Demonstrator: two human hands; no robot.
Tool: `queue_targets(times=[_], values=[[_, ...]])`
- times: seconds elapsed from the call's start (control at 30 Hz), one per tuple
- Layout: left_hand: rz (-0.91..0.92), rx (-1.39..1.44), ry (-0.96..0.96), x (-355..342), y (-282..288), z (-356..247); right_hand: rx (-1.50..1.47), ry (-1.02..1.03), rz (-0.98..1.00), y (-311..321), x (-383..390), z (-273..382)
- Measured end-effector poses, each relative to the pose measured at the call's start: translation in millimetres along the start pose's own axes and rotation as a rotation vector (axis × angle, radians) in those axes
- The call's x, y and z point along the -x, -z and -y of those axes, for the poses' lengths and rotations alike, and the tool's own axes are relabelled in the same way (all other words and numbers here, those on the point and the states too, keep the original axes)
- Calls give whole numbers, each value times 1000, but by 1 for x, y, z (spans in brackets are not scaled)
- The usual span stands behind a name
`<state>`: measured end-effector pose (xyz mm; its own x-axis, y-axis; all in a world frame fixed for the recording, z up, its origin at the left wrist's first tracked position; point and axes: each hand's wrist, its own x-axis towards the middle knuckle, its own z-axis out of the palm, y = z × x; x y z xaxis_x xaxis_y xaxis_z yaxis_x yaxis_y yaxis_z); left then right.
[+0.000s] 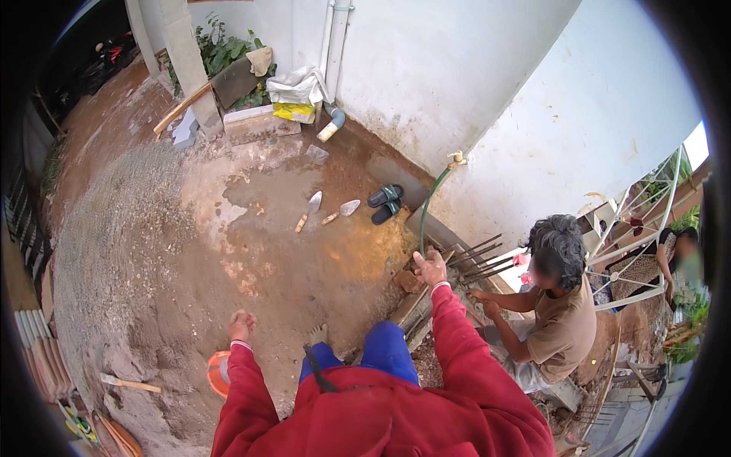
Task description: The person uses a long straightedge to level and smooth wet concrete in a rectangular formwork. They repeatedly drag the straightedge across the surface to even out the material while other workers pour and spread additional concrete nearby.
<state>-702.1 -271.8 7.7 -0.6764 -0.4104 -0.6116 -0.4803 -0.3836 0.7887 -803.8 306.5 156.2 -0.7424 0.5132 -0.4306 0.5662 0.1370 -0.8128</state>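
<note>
My right hand [431, 268] reaches forward with its fingers closed at the lower end of a green hose [432, 202]. That hose hangs from a wall tap [456, 159]. My left hand [242, 326] is held over the ground with its fingers curled in, and no object shows in it. Just below it and to its left is an orange bowl-like container [218, 373], partly hidden by my sleeve. Farther ahead, two trowels [314, 202] [349, 207] lie on the wet ground beside a pair of dark slippers [386, 202].
A person [560, 305] crouches close on my right, near protruding steel rods [483, 259]. Another person [647, 266] is beyond a white metal frame. A wooden-handled tool [129, 383] lies on the sand at left. White sacks [297, 85] and a pipe [332, 122] stand by the wall.
</note>
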Motion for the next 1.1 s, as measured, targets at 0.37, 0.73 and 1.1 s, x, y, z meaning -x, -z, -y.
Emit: queue_targets(times=[0.37, 0.73, 1.1], values=[[-344, -4, 321, 9, 27, 67, 112, 55, -367, -11, -301, 155], [64, -1255, 241, 87, -168, 147, 1088, 141, 62, 65, -539, 167], [-697, 57, 454, 105, -186, 158, 673, -183, 492, -83, -448, 110]])
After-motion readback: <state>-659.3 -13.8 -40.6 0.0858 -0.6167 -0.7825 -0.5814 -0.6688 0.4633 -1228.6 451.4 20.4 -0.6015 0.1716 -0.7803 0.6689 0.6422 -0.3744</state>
